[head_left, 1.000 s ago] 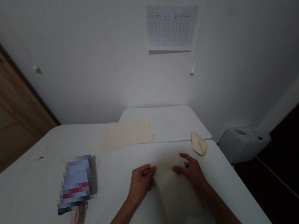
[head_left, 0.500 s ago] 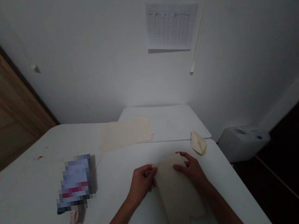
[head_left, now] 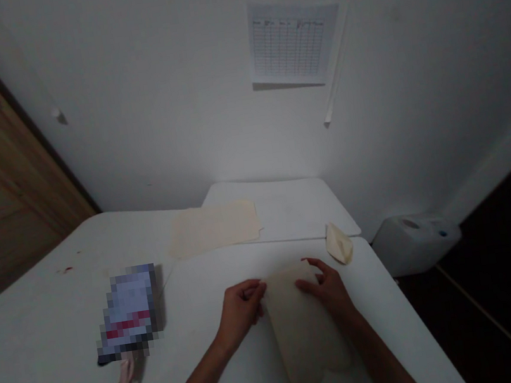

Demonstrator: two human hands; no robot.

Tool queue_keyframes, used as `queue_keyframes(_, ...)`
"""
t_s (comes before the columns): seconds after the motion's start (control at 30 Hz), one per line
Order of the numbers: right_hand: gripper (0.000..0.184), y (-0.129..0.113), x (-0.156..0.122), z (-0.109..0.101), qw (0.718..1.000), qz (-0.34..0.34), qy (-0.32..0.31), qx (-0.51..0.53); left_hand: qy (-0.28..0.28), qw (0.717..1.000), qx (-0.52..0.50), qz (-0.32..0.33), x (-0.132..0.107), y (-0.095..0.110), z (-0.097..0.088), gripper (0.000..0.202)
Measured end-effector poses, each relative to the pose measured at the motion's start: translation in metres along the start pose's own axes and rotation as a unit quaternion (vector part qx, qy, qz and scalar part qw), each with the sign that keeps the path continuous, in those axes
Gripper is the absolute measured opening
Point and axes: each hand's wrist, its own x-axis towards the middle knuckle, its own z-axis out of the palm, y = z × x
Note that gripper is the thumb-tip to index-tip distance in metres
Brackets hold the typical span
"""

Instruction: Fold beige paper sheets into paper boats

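A beige, paper-like piece (head_left: 303, 331) stretches toward me over the white table, its lower edge uneven. I cannot tell whether it is a single sheet or a bag. At its upper left corner, my left hand (head_left: 244, 305) pinches the edge between thumb and fingers. My right hand (head_left: 325, 287) grips the upper right corner, thumb on the face and fingers around the side. Just beyond the right hand lies a small folded cream piece (head_left: 339, 245). Farther back, a flat beige sheet (head_left: 213, 228) rests partly on a white board.
On the left of the table (head_left: 216, 376) is a blurred-out blue item (head_left: 129, 312) with a pink strap (head_left: 127, 376). The white board (head_left: 287, 209) stands against the wall side. A white plastic container (head_left: 419, 244) is on the floor at right. A printed chart (head_left: 294, 45) hangs above.
Both hands keep their hold on the beige piece. The left hand has shifted very slightly up and left, and the piece's lower edge has changed shape a little.
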Motion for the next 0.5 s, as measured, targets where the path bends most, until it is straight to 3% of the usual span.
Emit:
queue_keyframes(0.23,0.081,0.0033,0.002,-0.002,1.0,-0.002,-0.002,-0.007,-0.004,1.0,-0.007,0.005,0.0013,-0.0038,-0.0003,0.039)
queue_keyframes(0.5,0.081,0.0024,0.0009,-0.0011,1.0,-0.009,-0.001,0.0,0.042,0.999,-0.019,-0.003,0.0004,-0.0017,0.0023,0.044)
